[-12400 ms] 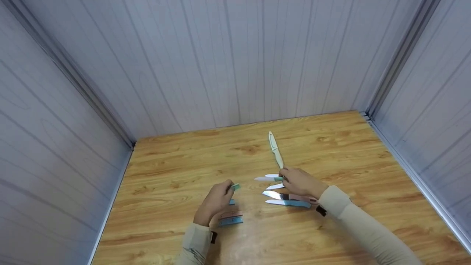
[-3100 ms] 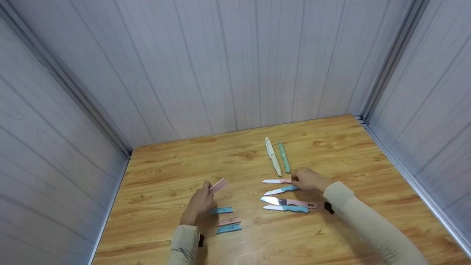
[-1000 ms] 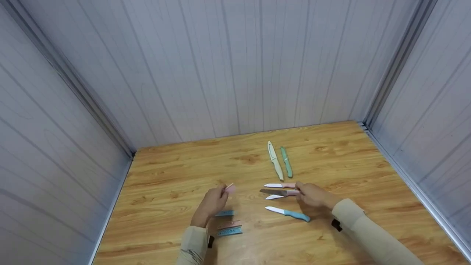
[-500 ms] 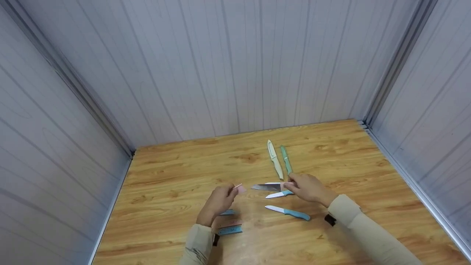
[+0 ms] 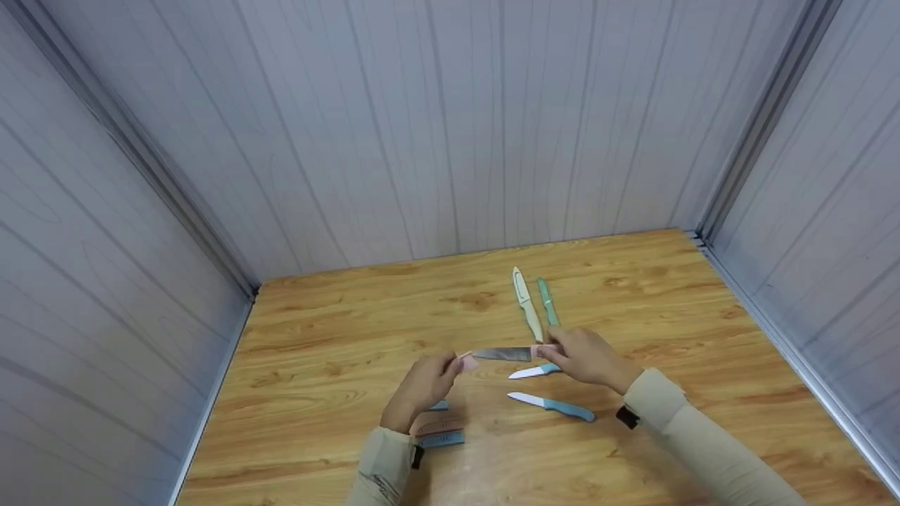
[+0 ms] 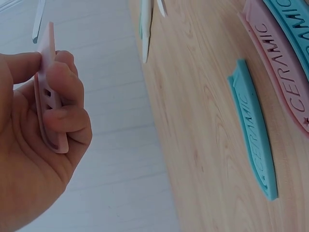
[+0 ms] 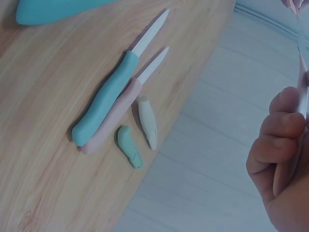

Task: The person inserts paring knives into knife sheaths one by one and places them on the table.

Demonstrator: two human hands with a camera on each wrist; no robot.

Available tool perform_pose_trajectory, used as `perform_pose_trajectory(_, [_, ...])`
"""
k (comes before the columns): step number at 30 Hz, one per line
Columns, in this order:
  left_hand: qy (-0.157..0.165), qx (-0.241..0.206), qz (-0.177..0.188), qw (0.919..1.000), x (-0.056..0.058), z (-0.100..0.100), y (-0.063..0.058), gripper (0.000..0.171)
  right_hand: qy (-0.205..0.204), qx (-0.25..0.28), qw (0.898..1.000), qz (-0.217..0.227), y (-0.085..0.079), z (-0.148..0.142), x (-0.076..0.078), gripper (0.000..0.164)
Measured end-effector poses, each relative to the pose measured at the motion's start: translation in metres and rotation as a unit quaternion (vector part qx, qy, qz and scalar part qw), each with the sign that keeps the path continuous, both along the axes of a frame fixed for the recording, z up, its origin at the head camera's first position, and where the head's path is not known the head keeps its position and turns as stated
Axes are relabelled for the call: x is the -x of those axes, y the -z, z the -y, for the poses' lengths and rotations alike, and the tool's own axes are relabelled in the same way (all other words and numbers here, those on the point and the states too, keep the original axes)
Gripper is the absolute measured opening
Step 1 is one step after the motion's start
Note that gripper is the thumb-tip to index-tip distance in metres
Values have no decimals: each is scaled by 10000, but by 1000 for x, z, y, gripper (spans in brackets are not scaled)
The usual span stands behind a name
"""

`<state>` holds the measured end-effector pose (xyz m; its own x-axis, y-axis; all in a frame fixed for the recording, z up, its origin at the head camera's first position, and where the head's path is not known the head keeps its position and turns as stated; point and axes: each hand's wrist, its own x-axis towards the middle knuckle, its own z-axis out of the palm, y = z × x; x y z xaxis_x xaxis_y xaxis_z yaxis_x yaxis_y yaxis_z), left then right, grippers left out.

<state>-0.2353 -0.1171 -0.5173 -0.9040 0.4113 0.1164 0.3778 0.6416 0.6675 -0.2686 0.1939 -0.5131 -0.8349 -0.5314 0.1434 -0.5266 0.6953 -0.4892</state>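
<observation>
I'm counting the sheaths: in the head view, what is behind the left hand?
Behind the left hand, one end of a blue sheath shows on the table; the rest is covered there. The left wrist view shows that sheath whole.

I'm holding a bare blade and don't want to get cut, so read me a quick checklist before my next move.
1. Right hand on the handle of the long pink knife: ok, fingers curled round it, behind the blade.
2. Left hand holding the pink sheath: ok, gripped between thumb and fingers.
3. Blade tip lined up with the sheath's open end: cannot tell; it's close, but the angles don't settle it.
4. Loose knives covered: not ok; the nearer blue knife, farther blue knife and small pink knife have bare blades.
5. Spare blue sheath within view: ok, lying on the table.
</observation>
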Motion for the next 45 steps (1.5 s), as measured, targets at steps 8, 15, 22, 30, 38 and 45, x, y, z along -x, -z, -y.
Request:
perform_pose_trajectory(8, [-12,96,12,10000,-1,-2,-3,31,-49,-98,9997,-219,-4,-1,-3,35])
perform_pose_trajectory(15, [46,53,18,10000,0,-3,-3,30,-163,-142,9979,-618,-7,-2,-3,36])
perform_pose_trajectory(22, [83,-49,33,9999,0,-1,-4,29,-216,-292,9978,-562,-8,-2,-4,39])
perform_pose_trajectory(30, [11,-246,236,9994,-1,1,-3,27,-220,-459,9977,-458,-8,-2,-5,41])
perform_pose_trajectory(38, [31,-184,199,9996,-2,1,-4,26,-495,-328,9955,-733,-7,-3,-4,32])
perform_pose_trajectory(45, [180,49,28,9998,-5,0,-3,30,-665,-157,9924,-1020,-5,-5,-2,34])
